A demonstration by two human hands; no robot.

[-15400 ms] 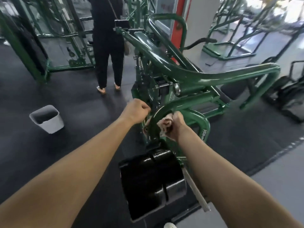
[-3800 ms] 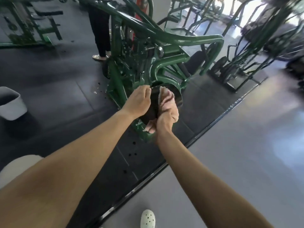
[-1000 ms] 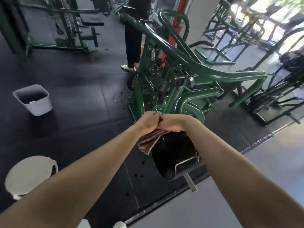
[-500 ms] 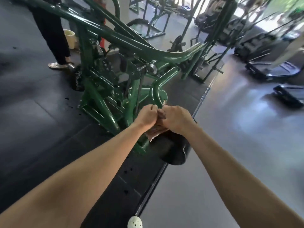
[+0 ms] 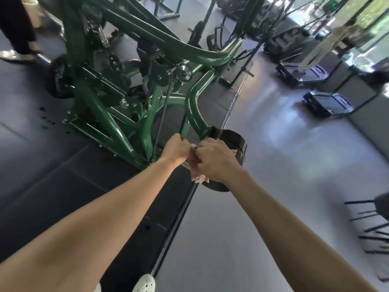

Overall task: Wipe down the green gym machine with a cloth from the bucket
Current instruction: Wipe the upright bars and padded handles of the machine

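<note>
left hand: fingers curled tight, gripping cloth end
right hand: fingers curled round cloth, over black pad of green machine

The gym machine's green painted metal tube frame is smooth and glossy, and its round silver metal knob is polished. The black roller pad looks like shiny vinyl. The pale pink cloth is soft and crumpled. The dark rubber floor mat is matt, while the grey floor has a smooth sheen.
</note>
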